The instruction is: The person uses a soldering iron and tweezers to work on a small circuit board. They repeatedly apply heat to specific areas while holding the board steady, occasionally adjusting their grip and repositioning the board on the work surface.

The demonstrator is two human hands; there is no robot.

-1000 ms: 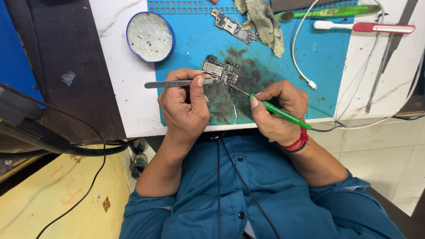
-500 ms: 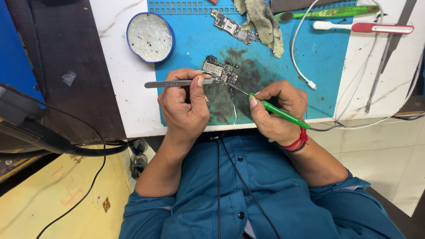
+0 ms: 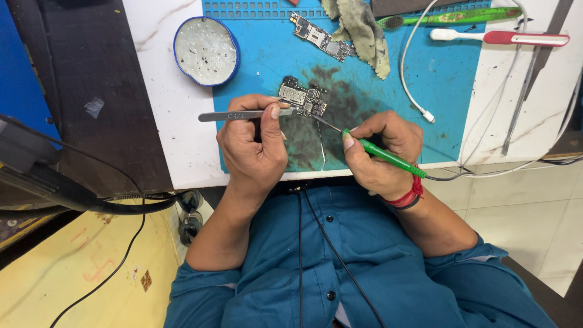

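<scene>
Circuit board (image 3: 302,99) under tweezers (image 3: 243,115) pinched by left hand (image 3: 254,146), right hand (image 3: 379,152) clasping soldering iron (image 3: 379,152).

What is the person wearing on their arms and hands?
Both hands are bare, with no gloves. The sleeves of a teal-blue buttoned shirt are rolled up near the elbows. The right hand's wrist has a red thread band with a darker band beside it. The left wrist has nothing on it.

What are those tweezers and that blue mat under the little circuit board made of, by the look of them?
The tweezers in the left hand look like bare metal: grey, with a dull brushed sheen. The blue mat looks like soft rubber or silicone: matte, with moulded slots along its far edge and dark stains around the circuit board. Neither is certain.
</scene>
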